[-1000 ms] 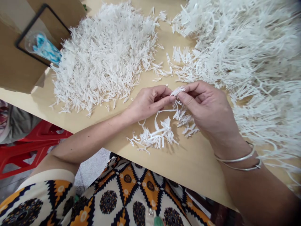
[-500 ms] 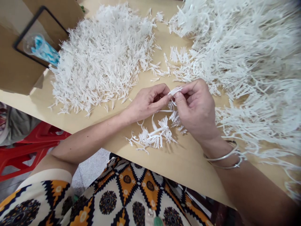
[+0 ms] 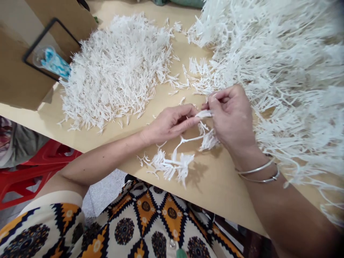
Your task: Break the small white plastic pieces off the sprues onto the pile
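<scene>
Thumb and fingers of my left hand (image 3: 176, 122) are closed on the end of a small white plastic sprig (image 3: 204, 114). That sprig bridges the gap to my right hand (image 3: 235, 118), whose thumb and fingers are also closed; its exact grip is partly hidden. Below both hands hangs a thin branched white strand (image 3: 192, 139) with bristly tufts on it, seemingly held by my right hand. One tuft (image 3: 209, 139) is under the right hand, and a larger cluster (image 3: 174, 163) is low over the table, nearer my body.
A heap of loose white sprigs (image 3: 120, 68) lies to the left, a larger tangled heap (image 3: 282, 71) to the right. A cardboard box (image 3: 24, 82) with a clear cup holding something blue and white (image 3: 56, 63) stands far left. Red stools (image 3: 34, 179) are beyond the table's edge.
My right hand has shifted slightly right, away from my left fingertips, and its fingers have turned upward. The strand beneath has stretched out and its tufts have swung.
</scene>
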`<state>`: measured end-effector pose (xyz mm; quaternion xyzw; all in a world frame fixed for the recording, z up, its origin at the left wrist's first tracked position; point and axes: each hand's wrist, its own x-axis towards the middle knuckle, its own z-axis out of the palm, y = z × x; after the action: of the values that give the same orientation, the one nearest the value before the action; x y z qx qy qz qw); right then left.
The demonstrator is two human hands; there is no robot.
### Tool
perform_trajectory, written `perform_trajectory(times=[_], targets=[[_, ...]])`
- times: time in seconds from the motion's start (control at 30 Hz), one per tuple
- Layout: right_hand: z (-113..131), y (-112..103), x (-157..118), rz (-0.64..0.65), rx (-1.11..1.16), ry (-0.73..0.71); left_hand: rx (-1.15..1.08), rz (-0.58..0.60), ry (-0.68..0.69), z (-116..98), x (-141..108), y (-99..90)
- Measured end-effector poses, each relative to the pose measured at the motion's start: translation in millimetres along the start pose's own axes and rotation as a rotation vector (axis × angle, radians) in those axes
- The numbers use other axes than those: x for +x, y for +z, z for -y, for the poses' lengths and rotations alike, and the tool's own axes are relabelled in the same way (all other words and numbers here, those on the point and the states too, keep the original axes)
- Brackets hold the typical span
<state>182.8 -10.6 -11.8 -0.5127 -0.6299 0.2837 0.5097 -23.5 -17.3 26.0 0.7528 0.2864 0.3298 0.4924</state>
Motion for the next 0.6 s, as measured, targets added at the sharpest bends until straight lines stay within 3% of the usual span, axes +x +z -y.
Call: perform_trajectory(times=[0.1,0.2,0.3,0.43,0.6], targets=[[21,-1,-1,-0.002,0.075,-0.009,-0.025,-0.1,-0.091,6,2,0.8],[49,-7,-3,0.024,0.046,-0.01,-0.036,-0.128,-0.105,10,2,-0.8],[66,-15,-2,0.17,-0.024,-0.102,-0.043,-0.124,-0.104,10,3,-1.1],[65,-20,-1,0.283,-0.148,-0.137,-0.026,-0.122,-0.113,8,4,0.3],[56,-14,-4,0.179,-0.206,-0.154,-0.033,-0.121,-0.14,4,4,-2.2]])
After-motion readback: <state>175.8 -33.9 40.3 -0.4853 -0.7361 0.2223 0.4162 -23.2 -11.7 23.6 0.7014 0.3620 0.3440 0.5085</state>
